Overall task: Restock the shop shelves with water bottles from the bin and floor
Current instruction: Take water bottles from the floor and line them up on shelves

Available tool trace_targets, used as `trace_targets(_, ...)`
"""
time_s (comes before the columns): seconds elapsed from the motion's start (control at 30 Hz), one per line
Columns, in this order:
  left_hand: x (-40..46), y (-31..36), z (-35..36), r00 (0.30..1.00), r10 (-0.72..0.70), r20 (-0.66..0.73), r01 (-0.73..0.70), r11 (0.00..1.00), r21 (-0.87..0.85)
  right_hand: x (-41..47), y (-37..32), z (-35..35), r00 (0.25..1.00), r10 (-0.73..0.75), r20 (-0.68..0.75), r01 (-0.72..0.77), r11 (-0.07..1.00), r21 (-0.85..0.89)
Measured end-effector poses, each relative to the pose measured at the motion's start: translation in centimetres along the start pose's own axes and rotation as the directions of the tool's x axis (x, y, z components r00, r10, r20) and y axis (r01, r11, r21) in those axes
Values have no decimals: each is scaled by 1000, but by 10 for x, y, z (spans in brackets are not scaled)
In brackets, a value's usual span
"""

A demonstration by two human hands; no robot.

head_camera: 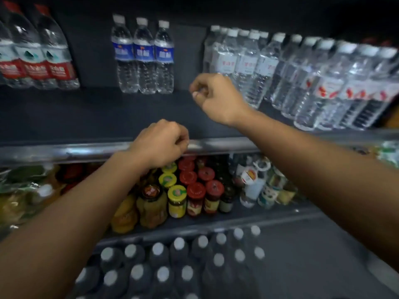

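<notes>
Three dark shelves in view, stacked top to bottom, dim shop light, edges of shot blurred. Top shelf (108, 117) has a dark mat surface w/ a shiny metal front rail (86, 149). On it, far left: red-label bottles (41, 55), upright. Centre far: 3 blue-label bottles (143, 57) side by side, touching, against the dark back wall. Right: big block of white-cap bottles (302, 78), several rows deep, running from back wall to near the front edge. Bare mat between blue-label trio and the white-cap block, and across the near centre.

Left hand (160, 142) over the front rail, fingers curled in, holding nothing visible. Right hand (216, 96) raised above the bare mat, just left of the white-cap block, fingers curled w/ thumb tip showing; nothing seen in it, apart from the bottles.

Middle shelf: jars (194, 190) w/ red and yellow lids at centre, packets at left, small tubs at right. Bottom shelf: dark bottles (179, 262) w/ white caps in rows, blurred.
</notes>
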State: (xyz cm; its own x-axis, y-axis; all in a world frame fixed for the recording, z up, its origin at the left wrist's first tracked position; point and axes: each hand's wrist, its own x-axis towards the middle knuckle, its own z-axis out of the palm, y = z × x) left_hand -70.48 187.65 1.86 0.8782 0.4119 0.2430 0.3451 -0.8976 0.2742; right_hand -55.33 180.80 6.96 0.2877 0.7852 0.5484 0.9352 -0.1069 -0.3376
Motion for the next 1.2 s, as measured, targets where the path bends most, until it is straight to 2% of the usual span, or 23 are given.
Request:
trace_targets(0.1, -25, 20, 20, 997, 65, 41, -63, 997, -50, -61, 0, -3, 997, 59, 42, -60, 998, 20)
trace_targets(0.23, -50, 46, 69, 987, 80, 142, -67, 993, -95, -141, 21, 16, 981, 146, 129, -152, 988, 38)
trace_targets(0.37, -66, 74, 146, 947, 82, 311, -31, 985, -167, -217, 64, 50, 914, 253, 317, -286, 956, 60)
trace_targets(0.6, -99, 131, 280, 797, 48, 602, 103, 971, -214, -329, 140, 77, 724, 434, 537, -473, 878, -72)
trace_targets(0.77, -129, 158, 351, 621, 54, 782, 175, 963, -206, -393, 166, 86, 567, 574, 590, -556, 796, -240)
trace_targets(0.87, -138, 163, 374, 567, 9, 824, 209, 966, -154, -411, 180, 93, 503, 637, 584, -603, 743, -291)
trace_targets(0.93, -141, 162, 384, 560, -16, 828, 221, 967, -130, -413, 188, 100, 506, 659, 556, -632, 722, -281)
trace_targets(1.03, -141, 160, 393, 554, -35, 832, 224, 969, -109, -406, 199, 114, 566, 645, 514, -635, 738, -227)
trace_targets(1.2, -142, 159, 395, 576, -24, 817, 202, 973, -115, -392, 212, 129, 657, 524, 543, -462, 848, -259)
